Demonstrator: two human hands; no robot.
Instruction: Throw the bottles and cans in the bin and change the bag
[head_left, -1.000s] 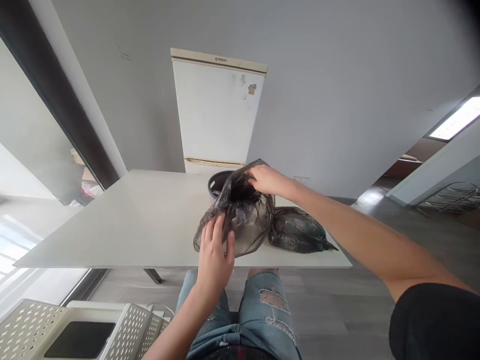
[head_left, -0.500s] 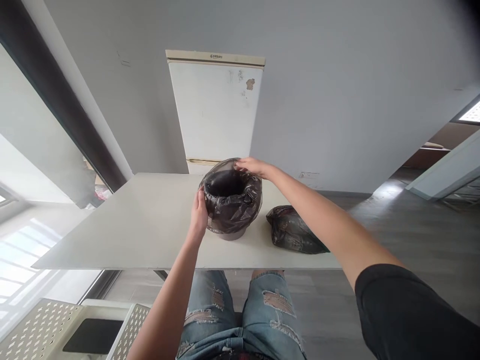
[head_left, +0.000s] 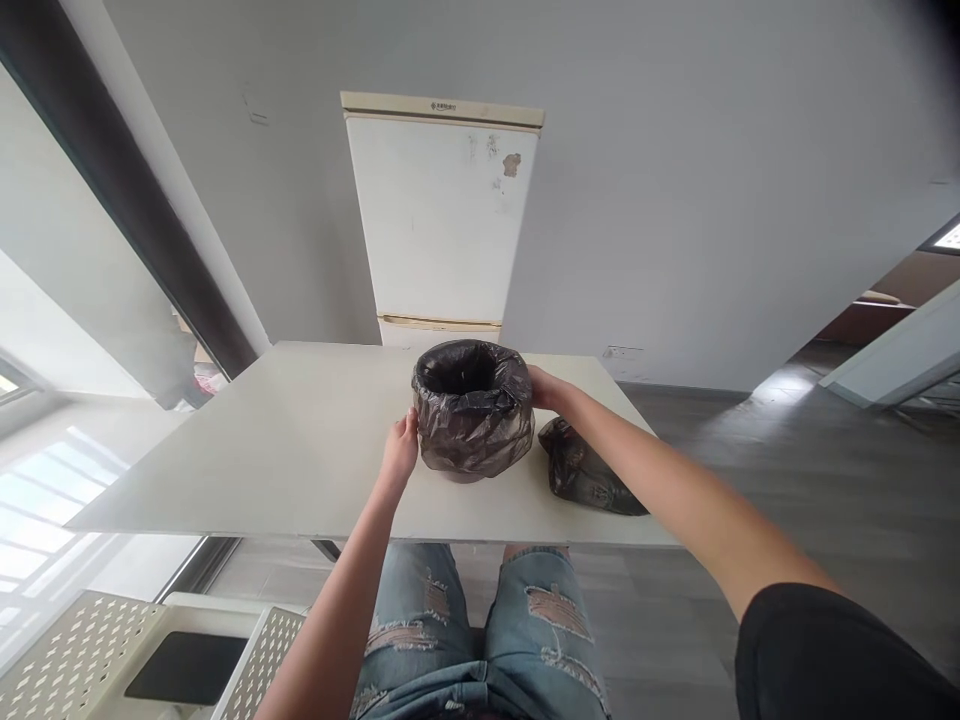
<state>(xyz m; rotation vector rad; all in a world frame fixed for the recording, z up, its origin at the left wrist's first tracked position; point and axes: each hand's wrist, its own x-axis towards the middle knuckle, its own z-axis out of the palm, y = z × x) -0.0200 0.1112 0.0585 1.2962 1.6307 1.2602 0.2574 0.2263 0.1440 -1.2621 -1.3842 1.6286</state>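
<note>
A dark, see-through garbage bag (head_left: 476, 435) lines a small trash can (head_left: 463, 478) on the table, its upper part folded down over the outside. Only a strip of the can's base shows under the bag. At the bag's left side, my left hand (head_left: 400, 450) is closed on the plastic, thumb up. My right hand (head_left: 546, 390) grips the bag's right side, its fingertips hidden behind the plastic. A filled dark garbage bag (head_left: 589, 470) lies to the right of the can, partly covered by my right forearm.
The white table (head_left: 300, 440) reaches out to the left, its front edge close to my legs. A white refrigerator (head_left: 439, 220) stands behind it against the grey wall. At lower left is a cream plastic rack (head_left: 97, 650) with perforated sides.
My right hand has moved from the bag's far rim to its right side. The bag now hangs more evenly round the can, with its opening rounder. My left hand stays at the left side.
</note>
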